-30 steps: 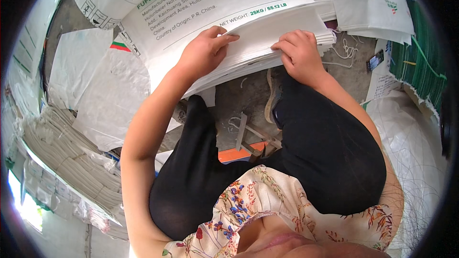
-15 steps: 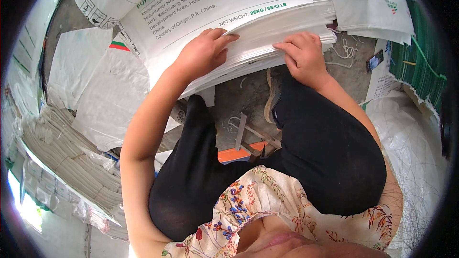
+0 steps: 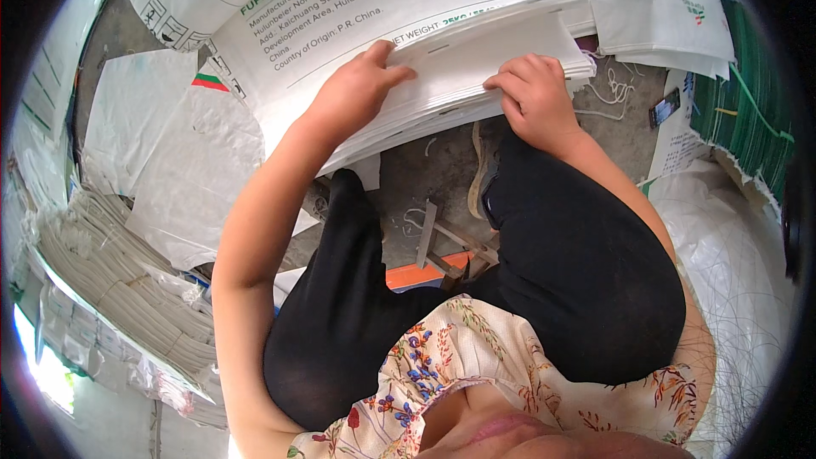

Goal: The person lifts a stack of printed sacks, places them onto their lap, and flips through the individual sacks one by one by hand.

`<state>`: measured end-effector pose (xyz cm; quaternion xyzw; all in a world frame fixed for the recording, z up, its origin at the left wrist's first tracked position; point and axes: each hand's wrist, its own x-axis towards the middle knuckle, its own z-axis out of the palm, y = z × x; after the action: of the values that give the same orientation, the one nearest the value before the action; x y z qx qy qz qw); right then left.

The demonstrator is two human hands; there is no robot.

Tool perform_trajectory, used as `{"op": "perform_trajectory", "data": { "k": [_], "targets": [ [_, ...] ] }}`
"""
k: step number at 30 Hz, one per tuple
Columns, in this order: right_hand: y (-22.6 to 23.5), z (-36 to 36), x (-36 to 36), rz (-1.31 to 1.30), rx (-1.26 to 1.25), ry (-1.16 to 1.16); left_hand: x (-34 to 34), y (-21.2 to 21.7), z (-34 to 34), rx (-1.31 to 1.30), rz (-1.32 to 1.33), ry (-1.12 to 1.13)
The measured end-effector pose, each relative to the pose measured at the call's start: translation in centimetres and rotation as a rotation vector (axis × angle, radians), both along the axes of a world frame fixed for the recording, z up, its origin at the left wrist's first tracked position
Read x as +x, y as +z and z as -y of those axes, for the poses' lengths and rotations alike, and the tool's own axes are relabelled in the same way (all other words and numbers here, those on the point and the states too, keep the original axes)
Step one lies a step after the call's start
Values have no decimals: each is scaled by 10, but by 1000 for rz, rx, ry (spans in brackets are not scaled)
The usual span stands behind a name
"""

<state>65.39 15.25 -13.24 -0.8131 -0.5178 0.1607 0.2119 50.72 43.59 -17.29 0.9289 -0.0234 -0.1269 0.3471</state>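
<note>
A stack of white woven sacks (image 3: pixel 340 25) with green and dark print lies in front of me. The near edge of its upper layer is lifted and bent back, baring a plain white sack (image 3: pixel 484 51) beneath. My left hand (image 3: pixel 353 89) rests at that raised edge, its fingers on the printed face and its thumb stretched out apart from them. At the stack's near right edge, my right hand (image 3: pixel 535 98) has curled fingers gripping the sack edges, the index finger reaching left over the top. The undersides of the right fingers are hidden.
Bundled sacks (image 3: pixel 127 289) lie at the left, beside loose white sheets (image 3: pixel 195 170). At the right are a green sack pile (image 3: pixel 739 110), a phone (image 3: pixel 665 108), white string (image 3: pixel 620 93) and clear plastic (image 3: pixel 722 238). Below the stack stands a wooden frame (image 3: pixel 429 238) near my legs.
The upper sacks' near edge has bent farther back, exposing more of the white sack below. My left hand has shifted slightly up and left, its fingers spreading. My right hand has barely moved.
</note>
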Motion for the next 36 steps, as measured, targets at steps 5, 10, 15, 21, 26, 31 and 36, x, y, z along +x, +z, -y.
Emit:
{"op": "perform_trajectory", "data": {
  "k": [5,10,15,21,26,31,36],
  "targets": [
    [0,-3,-3,37,-2,-55,2,4,4,-82,-25,28],
    [1,-2,-1,24,-8,-45,4,8,6,-57,-50,16],
    [0,0,1,-5,-11,-19,2,2,4,-42,-59,33],
    [-3,-4,-2,37,-8,-43,5,9,5,-38,-81,33],
    [2,-7,-2,67,15,-67,4,3,3,-42,-46,13],
    [5,4,1,-25,27,-40,1,-2,-12,-125,-30,150],
    [4,5,2,-36,11,-29,5,7,-8,-116,-30,120]
  ]
}}
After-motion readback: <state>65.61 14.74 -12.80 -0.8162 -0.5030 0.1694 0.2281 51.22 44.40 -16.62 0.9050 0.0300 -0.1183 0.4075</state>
